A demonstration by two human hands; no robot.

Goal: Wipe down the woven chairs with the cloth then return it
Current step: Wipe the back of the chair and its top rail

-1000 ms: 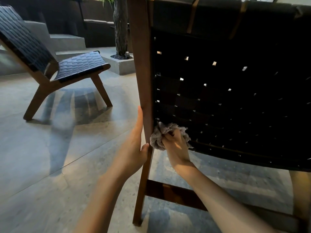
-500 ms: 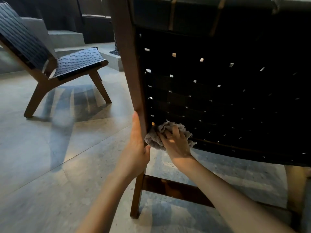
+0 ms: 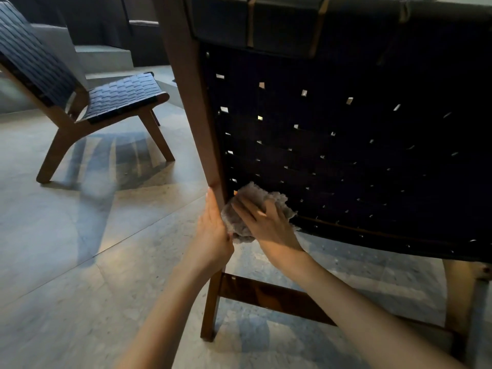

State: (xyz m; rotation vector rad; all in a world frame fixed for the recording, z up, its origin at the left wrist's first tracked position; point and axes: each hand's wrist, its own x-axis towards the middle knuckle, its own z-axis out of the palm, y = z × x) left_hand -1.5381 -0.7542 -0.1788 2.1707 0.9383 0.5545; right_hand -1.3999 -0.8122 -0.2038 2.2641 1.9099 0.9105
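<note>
A woven chair (image 3: 346, 145) with dark straps and a brown wooden frame fills the right of the view, seen from behind. My right hand (image 3: 266, 222) presses a fluffy grey cloth (image 3: 255, 194) against the lower left corner of the woven back. My left hand (image 3: 213, 235) grips the chair's left wooden post (image 3: 197, 102) just beside the cloth. A second woven chair (image 3: 80, 97) of the same kind stands at the far left on the floor.
The floor (image 3: 80, 249) is pale polished stone with large tiles. Concrete steps (image 3: 103, 58) and dark furniture lie behind the far chair. A wooden crossbar (image 3: 271, 296) joins the near chair's rear legs low down.
My right hand has flattened over the cloth and shifted slightly right along the bottom of the woven back. My left hand has slid a little along the post. The view has moved closer.
</note>
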